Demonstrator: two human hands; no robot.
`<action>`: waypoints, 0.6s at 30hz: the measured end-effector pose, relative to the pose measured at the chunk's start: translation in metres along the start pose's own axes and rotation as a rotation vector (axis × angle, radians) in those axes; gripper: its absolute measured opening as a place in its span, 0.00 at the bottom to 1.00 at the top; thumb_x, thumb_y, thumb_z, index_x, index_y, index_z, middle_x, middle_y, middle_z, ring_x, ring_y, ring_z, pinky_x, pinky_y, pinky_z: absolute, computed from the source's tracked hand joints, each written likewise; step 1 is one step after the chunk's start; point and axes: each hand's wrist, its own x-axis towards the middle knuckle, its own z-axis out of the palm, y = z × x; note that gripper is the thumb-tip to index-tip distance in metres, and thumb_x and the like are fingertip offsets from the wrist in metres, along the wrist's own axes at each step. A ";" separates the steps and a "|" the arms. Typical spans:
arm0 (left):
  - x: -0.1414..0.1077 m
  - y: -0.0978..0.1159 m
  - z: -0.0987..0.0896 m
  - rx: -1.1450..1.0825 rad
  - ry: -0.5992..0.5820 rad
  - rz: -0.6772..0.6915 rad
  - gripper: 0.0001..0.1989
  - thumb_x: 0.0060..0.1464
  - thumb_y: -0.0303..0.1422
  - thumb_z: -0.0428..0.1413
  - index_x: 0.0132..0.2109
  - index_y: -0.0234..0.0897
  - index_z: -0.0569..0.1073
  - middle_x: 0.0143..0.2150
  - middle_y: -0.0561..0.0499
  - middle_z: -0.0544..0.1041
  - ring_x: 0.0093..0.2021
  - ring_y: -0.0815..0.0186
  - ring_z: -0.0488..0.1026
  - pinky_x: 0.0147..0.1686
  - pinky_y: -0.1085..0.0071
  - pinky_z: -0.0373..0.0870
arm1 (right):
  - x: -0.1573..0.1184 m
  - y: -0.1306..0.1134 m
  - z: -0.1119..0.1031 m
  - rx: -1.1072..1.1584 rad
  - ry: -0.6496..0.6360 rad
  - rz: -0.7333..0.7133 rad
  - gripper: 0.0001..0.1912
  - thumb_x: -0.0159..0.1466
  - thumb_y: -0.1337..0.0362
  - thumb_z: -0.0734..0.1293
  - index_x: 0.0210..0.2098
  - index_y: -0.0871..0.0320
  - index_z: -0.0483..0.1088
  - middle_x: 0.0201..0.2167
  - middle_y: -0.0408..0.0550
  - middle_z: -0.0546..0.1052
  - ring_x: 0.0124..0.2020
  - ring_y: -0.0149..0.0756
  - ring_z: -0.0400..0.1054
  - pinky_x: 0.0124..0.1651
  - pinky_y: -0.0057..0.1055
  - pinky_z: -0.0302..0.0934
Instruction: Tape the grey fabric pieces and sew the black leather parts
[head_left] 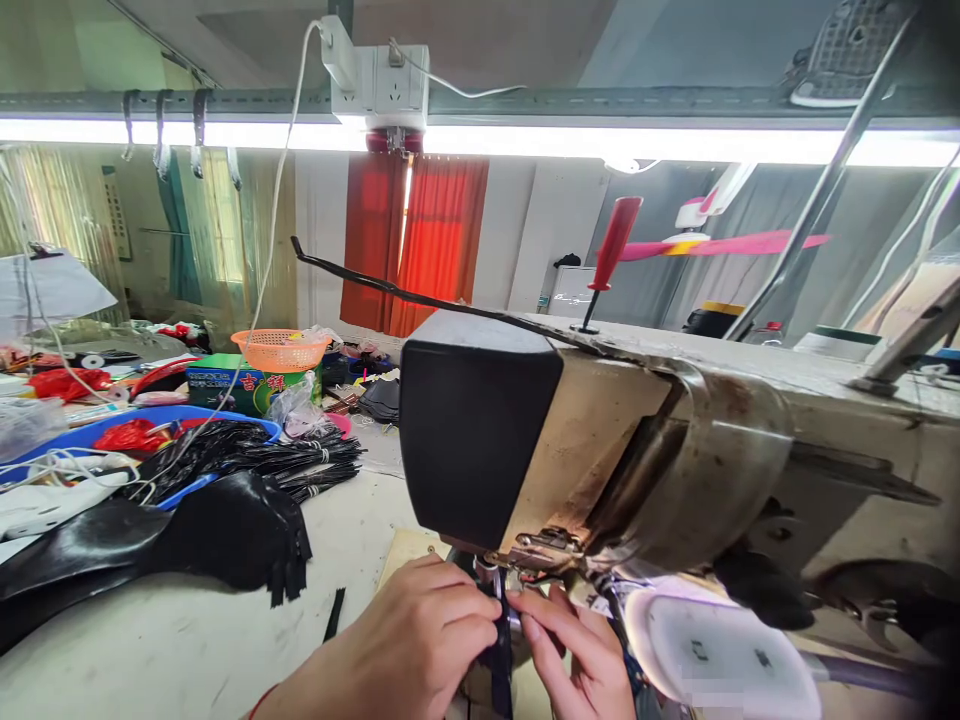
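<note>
Both hands are at the needle end of a sewing machine [592, 430], low in the head view. My left hand [427, 630] has its fingers curled and closed on a narrow black strip [501, 660] under the machine head. From the other side my right hand [576, 650] pinches at the strip's edge with thumb and forefinger. The strip runs toward me between the hands. The machine head and my fingers hide its far end and the needle point. Right of my right hand, a lit white lamp [720, 650] shines on the work.
On the table's left lie black leather-like pieces with cut ends [217, 540], bundled black strips [315, 460] and a blue tray [97, 430]. An orange basket [281, 350] sits on a green box [232, 385]. A red-handled screwdriver [616, 245] stands on the machine.
</note>
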 end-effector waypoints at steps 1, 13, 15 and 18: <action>-0.001 -0.002 0.001 -0.006 -0.005 0.003 0.14 0.60 0.23 0.46 0.41 0.36 0.75 0.39 0.49 0.81 0.37 0.66 0.76 0.44 0.70 0.71 | 0.000 0.000 0.000 -0.007 -0.002 -0.001 0.10 0.66 0.62 0.65 0.46 0.49 0.75 0.36 0.40 0.83 0.35 0.35 0.79 0.40 0.29 0.73; -0.004 -0.017 0.008 -0.040 -0.021 0.075 0.12 0.60 0.22 0.47 0.41 0.36 0.74 0.40 0.52 0.82 0.36 0.67 0.77 0.40 0.71 0.72 | 0.002 -0.001 -0.002 -0.012 0.014 0.013 0.11 0.67 0.62 0.64 0.47 0.48 0.75 0.37 0.39 0.83 0.36 0.34 0.77 0.42 0.28 0.71; -0.004 -0.017 0.009 -0.033 0.000 0.090 0.11 0.60 0.22 0.47 0.42 0.36 0.74 0.39 0.52 0.81 0.35 0.67 0.76 0.39 0.70 0.72 | 0.003 -0.003 -0.002 0.021 0.015 0.018 0.11 0.66 0.63 0.65 0.46 0.48 0.75 0.37 0.39 0.83 0.36 0.33 0.77 0.42 0.27 0.70; -0.002 -0.015 0.009 -0.041 0.012 0.078 0.11 0.59 0.21 0.48 0.41 0.35 0.73 0.38 0.51 0.80 0.36 0.66 0.74 0.39 0.69 0.72 | -0.003 -0.015 -0.002 0.057 0.058 0.122 0.12 0.64 0.65 0.66 0.46 0.49 0.76 0.38 0.44 0.82 0.39 0.37 0.76 0.44 0.29 0.68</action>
